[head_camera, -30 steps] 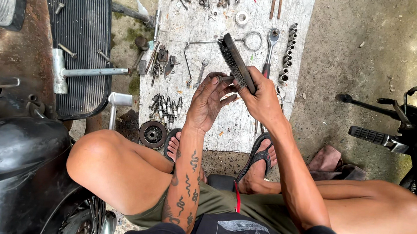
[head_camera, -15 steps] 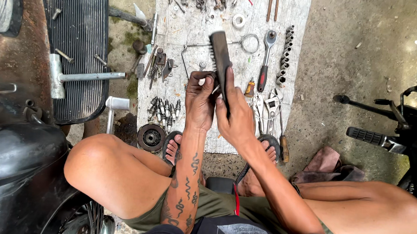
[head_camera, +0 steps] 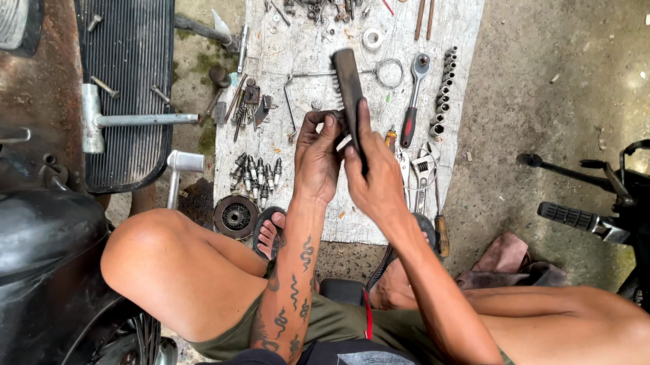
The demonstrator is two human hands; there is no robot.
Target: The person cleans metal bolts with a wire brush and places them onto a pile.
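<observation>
I sit cross-legged on the ground over a grey sheet [head_camera: 469, 33] strewn with tools. My right hand [head_camera: 374, 174] grips the handle of a dark wire brush [head_camera: 348, 90], which points away from me, bristles facing left. My left hand [head_camera: 317, 156] pinches a small dark metal part [head_camera: 332, 117] against the brush's bristles. Both hands are raised above the sheet, touching each other at the thumbs.
On the sheet lie a ratchet wrench [head_camera: 414, 98], a row of sockets [head_camera: 443, 92], several spark plugs [head_camera: 256, 174], a screwdriver [head_camera: 440, 223] and loose bolts. A round clutch-like disc [head_camera: 235, 216] rests by my foot. A black ribbed footboard [head_camera: 125, 65] lies left; a motorcycle handlebar [head_camera: 578, 217] is at the right.
The brush has swung from a slant to nearly upright, and both hands have drawn closer together with the small part held to the bristles.
</observation>
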